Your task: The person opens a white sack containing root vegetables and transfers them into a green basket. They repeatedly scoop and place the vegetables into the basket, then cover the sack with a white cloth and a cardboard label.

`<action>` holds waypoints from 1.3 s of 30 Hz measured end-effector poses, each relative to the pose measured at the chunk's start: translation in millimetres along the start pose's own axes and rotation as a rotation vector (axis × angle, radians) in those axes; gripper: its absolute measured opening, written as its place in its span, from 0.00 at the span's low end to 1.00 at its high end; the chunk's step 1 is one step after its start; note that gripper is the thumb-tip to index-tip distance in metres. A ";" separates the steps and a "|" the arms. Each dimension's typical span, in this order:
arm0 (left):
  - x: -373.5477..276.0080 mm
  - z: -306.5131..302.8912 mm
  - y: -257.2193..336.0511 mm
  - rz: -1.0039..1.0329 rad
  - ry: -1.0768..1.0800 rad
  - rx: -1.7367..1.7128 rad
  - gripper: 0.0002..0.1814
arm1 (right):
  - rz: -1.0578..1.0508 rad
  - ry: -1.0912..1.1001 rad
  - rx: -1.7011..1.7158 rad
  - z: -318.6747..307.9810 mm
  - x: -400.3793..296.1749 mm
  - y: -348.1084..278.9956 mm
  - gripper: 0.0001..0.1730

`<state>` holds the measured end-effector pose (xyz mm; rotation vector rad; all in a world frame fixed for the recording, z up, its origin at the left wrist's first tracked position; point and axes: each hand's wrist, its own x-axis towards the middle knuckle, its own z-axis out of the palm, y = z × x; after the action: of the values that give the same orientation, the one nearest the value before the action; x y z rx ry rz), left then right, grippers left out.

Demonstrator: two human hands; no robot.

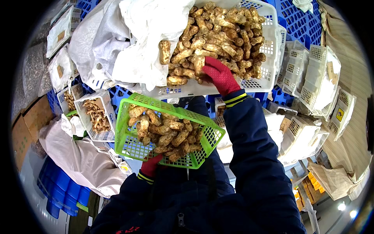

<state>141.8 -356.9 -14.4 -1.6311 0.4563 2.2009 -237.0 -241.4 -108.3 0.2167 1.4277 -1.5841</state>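
My right hand (219, 74), in a red knit glove, grips a thick brown-and-cream matsutake mushroom (199, 65) between thumb and fingers. It is over the near side of a large white plastic crate (187, 92) heaped with similar mushrooms (228, 35). A white cloth (146, 38) covers the crate's left part, with one mushroom (165, 52) lying on its edge. Closer to my body, my red-gloved left hand (152, 165) holds a bright green plastic basket (137, 143) by its near lower edge. Several mushrooms (166, 131) fill the middle of that basket; the left fingers are partly hidden beneath it.
Smaller white crates of mushrooms (96, 115) stand at the left, near blue plastic bins (64, 187). Stacked white crates (315, 79) line the right side, beside a striped beige cover (344, 73). Blue plastic pallets (301, 22) show beneath and behind the large crate.
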 end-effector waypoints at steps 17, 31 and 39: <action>3.7 -11.9 -4.6 -0.042 0.004 -0.018 0.31 | -0.538 0.348 -1.651 30.6 29.4 16.2 0.23; 3.4 -1.8 -1.4 -0.045 0.028 -0.030 0.28 | -0.597 0.216 -1.249 -14.8 50.2 4.2 0.23; 3.2 -12.8 -1.8 -0.104 0.078 0.032 0.28 | -0.163 -0.237 0.130 8.8 -3.0 -20.6 0.22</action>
<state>152.5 -360.9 -21.2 -1.6901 0.4158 2.0507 -246.5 -250.2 -89.7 -0.0134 1.1851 -1.7737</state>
